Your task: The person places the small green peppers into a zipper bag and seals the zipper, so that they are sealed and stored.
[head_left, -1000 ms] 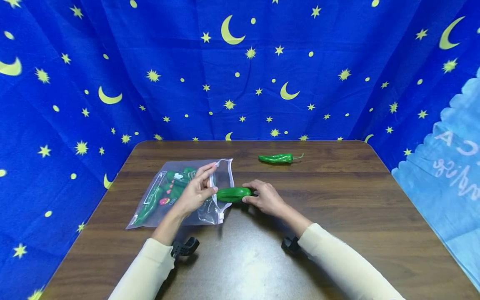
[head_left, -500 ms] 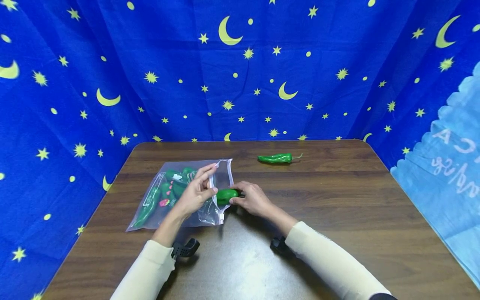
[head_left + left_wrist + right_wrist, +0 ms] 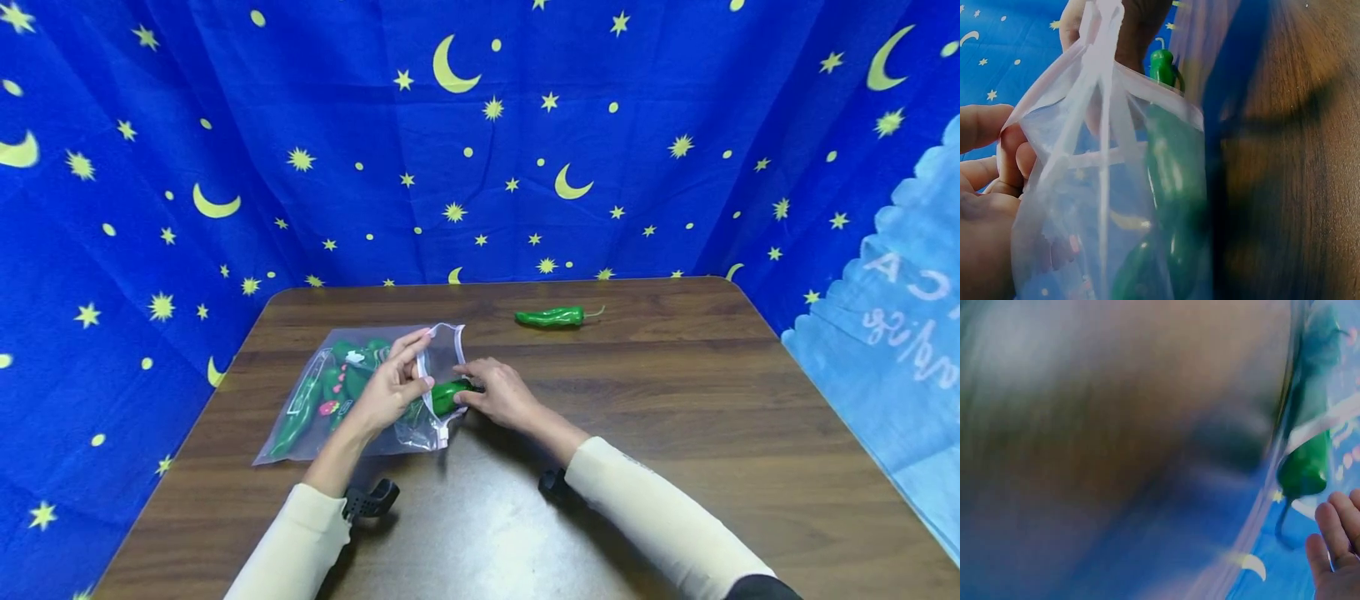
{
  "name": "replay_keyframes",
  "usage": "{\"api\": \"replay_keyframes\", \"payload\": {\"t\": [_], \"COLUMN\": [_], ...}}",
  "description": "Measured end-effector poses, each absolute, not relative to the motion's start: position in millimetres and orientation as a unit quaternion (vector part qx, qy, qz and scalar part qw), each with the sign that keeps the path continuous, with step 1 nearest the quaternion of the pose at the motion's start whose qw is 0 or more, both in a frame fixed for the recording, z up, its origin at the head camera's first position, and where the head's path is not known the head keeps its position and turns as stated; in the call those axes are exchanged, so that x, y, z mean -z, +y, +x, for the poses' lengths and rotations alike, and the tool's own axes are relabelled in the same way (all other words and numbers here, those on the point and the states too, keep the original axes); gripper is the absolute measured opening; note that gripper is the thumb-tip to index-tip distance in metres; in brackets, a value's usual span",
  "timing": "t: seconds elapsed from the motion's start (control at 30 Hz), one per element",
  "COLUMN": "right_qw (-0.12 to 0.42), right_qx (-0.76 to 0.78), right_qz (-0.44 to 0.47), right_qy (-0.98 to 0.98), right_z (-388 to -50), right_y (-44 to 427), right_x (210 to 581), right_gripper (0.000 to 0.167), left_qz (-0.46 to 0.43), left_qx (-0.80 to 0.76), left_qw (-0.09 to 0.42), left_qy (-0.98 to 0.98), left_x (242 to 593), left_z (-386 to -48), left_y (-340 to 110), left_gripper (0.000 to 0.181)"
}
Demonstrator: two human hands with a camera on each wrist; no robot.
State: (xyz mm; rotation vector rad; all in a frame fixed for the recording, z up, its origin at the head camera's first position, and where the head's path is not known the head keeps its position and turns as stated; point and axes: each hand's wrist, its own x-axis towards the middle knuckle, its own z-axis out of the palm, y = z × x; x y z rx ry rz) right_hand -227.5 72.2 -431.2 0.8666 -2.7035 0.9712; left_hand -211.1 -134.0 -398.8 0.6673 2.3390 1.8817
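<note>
My left hand (image 3: 387, 390) pinches the upper mouth edge of a clear zip bag (image 3: 405, 437), which lies on the table holding several green peppers. A glossy green pepper (image 3: 448, 398) is partly inside the mouth, stem end outward. Beside that end is my right hand (image 3: 504, 396), its thumb touching the pepper and its forefinger a little above it. In the right wrist view the straight fingers (image 3: 1330, 528) stand apart from the pepper (image 3: 1304, 469). The left wrist view shows the pepper's stem end (image 3: 1162, 65) above the bag's rim.
Another long green pepper (image 3: 551, 317) with a thin stem lies at the back of the brown wooden table (image 3: 675, 400). Blue cloth (image 3: 375, 125) with moons and stars hangs behind and at the sides. A light blue scalloped cloth (image 3: 885, 333) hangs at the right.
The pepper has moved left into the bag's mouth, my right hand following it. The right hand's fingers have loosened from the pepper. My left hand keeps its place on the bag.
</note>
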Motion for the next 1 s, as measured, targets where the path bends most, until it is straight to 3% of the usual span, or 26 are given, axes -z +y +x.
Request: {"api": "replay_keyframes", "payload": {"t": [0.5, 0.73, 1.0], "right_qw": [0.075, 0.082, 0.092], "right_qx": [-0.342, -0.328, -0.29], "right_qz": [0.135, 0.097, 0.061], "right_qy": [-0.927, -0.936, -0.951], "right_z": [-274, -291, -306], "right_y": [154, 181, 207], "right_x": [432, 431, 433], "right_gripper": [0.045, 0.045, 0.055], "left_qz": [0.211, 0.217, 0.207], "left_qx": [-0.608, -0.611, -0.607], "left_qw": [0.029, 0.024, 0.031], "left_qy": [0.765, 0.761, 0.767], "left_x": [398, 398, 398], "left_z": [-212, -213, -212], "left_y": [-133, -133, -132], "left_gripper": [0.066, 0.066, 0.066]}}
